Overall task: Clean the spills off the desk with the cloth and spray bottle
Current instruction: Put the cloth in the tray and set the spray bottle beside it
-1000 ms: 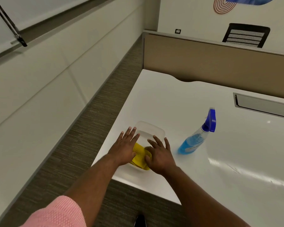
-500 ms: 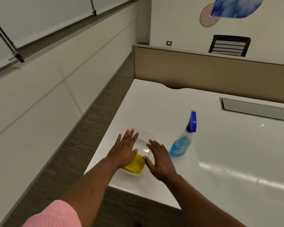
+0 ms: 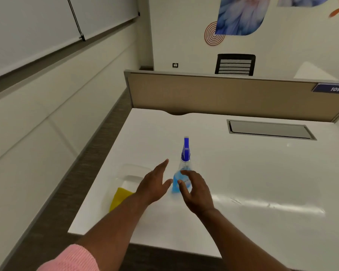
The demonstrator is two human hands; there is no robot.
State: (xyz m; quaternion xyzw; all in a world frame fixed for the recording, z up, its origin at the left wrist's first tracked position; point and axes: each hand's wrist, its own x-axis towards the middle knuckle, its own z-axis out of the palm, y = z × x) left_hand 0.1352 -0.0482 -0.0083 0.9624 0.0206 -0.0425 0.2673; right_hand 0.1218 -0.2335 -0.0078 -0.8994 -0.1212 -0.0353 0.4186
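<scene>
Pink-sleeved left hand [image 3: 155, 184] and right hand [image 3: 196, 190], both splayed and empty, bracket the upright blue spray bottle [image 3: 185, 163], probably lining up a grab; yellow cloth [image 3: 119, 199] waits just left in a clear tray [image 3: 134, 169] on the white counter [image 3: 252, 173].

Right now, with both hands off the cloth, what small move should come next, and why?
Probably close the right hand round the spray bottle and lift it. Its fingers curve at the bottle's body without a clear grip, the bottle stands upright on the desk, and the yellow cloth lies left of it, in neither hand.
</scene>
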